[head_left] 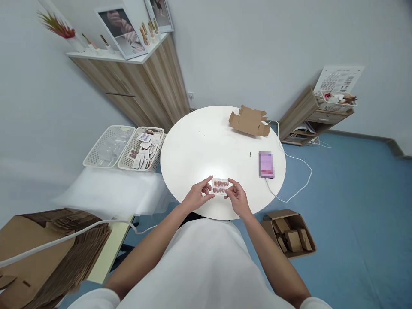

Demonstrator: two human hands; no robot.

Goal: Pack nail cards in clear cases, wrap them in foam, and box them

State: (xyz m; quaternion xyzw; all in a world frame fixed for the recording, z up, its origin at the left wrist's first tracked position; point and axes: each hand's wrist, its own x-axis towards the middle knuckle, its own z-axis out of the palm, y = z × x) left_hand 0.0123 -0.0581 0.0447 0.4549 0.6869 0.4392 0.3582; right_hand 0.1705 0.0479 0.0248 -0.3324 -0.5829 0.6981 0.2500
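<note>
Both of my hands hold a small clear tray of pink press-on nails (220, 186) just above the near edge of the round white table (206, 146). My left hand (198, 195) pinches its left end with thumb and fingers. My right hand (237, 197) pinches its right end. A phone (266, 164) with a white cable lies to the right on the table. An unfolded brown cardboard box (249, 121) sits at the far side.
Two white baskets (109, 146) stand on a side table to the left, one with several nail packs (143, 148). Flat cardboard is stacked at lower left (54, 253). A box of small cartons (289, 234) sits on the blue floor at right. Wooden cabinets line the wall.
</note>
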